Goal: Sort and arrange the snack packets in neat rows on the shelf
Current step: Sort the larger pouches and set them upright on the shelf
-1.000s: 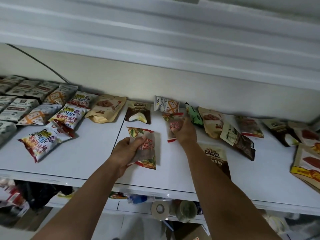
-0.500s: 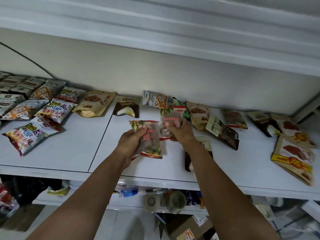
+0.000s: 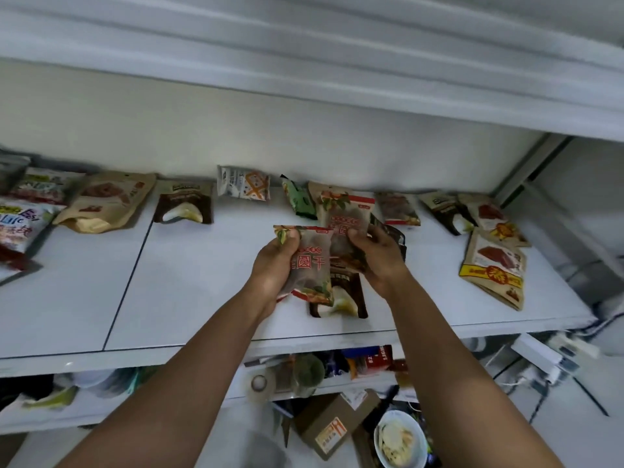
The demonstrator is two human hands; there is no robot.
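Note:
My left hand (image 3: 275,265) grips a translucent snack packet with red characters (image 3: 312,265), lifted above the white shelf (image 3: 189,282). My right hand (image 3: 378,255) holds a second matching packet (image 3: 347,214) just right of and behind the first, the two overlapping. Under them a dark brown packet (image 3: 344,298) lies flat on the shelf. Along the back wall lie a white-and-orange packet (image 3: 243,182), a green packet (image 3: 300,201), a brown kraft pouch (image 3: 104,201) and another dark brown packet (image 3: 184,206).
Colourful packets (image 3: 23,217) crowd the shelf's left end. Kraft pouches with red labels (image 3: 493,268) and several more packets (image 3: 398,209) lie at the right. A lower shelf (image 3: 304,369) holds clutter; a cardboard box (image 3: 334,423) and bowl (image 3: 396,440) sit below.
My right hand picked a second red-lettered packet from the back of the shelf and brought it toward the one in my left hand. Both packets rose off the shelf. The view shifted right.

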